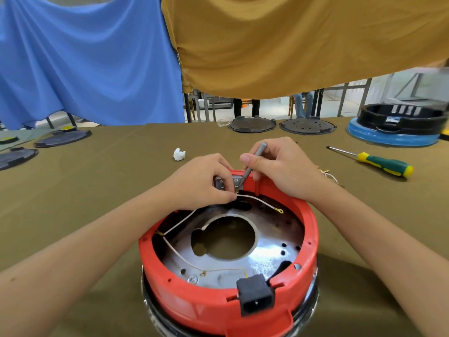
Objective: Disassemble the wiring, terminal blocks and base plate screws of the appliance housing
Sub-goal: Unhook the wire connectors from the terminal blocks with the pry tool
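A round red appliance housing (308, 229) lies upside down on the olive cloth, its metal base plate (267, 259) with a large centre hole showing inside. At the far rim sits a metal terminal block (222, 184). My left hand (204, 183) pinches a white wire (257, 200) right where it meets the block. My right hand (279, 166) holds a small grey metal screwdriver (252, 161), tip down at the terminal. A second white wire (175, 250) runs along the left inside wall. A black power socket (256, 296) sits in the near rim.
A green-and-yellow screwdriver (379, 162) lies to the right, loose wire bits (328, 173) beside my right wrist. A white crumpled scrap (179, 154) lies ahead. Dark round plates (252, 124) and a black-and-blue housing (398, 127) line the far edge. Blue and mustard cloths hang behind.
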Available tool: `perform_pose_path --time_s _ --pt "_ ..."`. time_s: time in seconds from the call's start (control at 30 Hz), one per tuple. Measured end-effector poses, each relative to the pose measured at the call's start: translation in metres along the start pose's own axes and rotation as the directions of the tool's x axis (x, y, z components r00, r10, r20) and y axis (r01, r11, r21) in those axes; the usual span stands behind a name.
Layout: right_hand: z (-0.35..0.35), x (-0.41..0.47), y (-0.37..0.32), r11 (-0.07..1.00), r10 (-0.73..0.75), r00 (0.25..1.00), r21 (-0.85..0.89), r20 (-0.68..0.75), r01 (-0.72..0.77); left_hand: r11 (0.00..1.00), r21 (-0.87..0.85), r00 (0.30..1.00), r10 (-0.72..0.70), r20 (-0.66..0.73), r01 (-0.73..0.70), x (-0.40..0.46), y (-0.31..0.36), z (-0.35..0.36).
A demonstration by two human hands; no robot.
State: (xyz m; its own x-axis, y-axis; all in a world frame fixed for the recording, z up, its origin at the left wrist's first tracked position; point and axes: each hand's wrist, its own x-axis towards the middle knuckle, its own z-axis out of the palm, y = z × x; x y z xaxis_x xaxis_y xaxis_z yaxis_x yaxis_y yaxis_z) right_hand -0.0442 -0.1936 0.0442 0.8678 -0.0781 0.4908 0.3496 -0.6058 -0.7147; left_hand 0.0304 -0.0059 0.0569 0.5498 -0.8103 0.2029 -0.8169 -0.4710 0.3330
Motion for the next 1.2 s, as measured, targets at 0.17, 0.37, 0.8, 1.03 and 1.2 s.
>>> perform_pose_path --time_s 0.17,0.37,0.8,1.03,1.2 --pt "-0.0020 -0.0038 -0.0019 0.994 -0.091 0.996 -0.068 0.002 0.091 1.000 0.002 1.000 -0.007 0.000 0.007 -0.0001 -0.0011 -0.0002" --pt "-0.0017 -0.0013 -0.0009 0.998 -0.060 0.998 -0.009 0.025 0.060 1.000 0.002 1.000 0.004 -0.007 -0.004 0.0007 -0.0023 0.0012" --pt "-0.0009 0.0002 0.0028 0.997 0.019 1.000 0.073 0.020 -0.020 1.000 0.003 1.000 0.004 0.010 -0.004 0.0005 -0.0008 -0.0003" --pt "-0.0014 -0.0027 -0.0019 0.997 -0.065 0.997 -0.038 0.040 0.067 1.000 -0.002 1.000 0.000 -0.001 0.000 0.0008 -0.0021 0.0007" --pt "-0.0005 0.0000 -0.0002 0.999 -0.001 1.000 0.045 0.019 0.000 1.000 -0.003 1.000 0.000 0.018 0.000 0.0008 -0.0021 0.0001"
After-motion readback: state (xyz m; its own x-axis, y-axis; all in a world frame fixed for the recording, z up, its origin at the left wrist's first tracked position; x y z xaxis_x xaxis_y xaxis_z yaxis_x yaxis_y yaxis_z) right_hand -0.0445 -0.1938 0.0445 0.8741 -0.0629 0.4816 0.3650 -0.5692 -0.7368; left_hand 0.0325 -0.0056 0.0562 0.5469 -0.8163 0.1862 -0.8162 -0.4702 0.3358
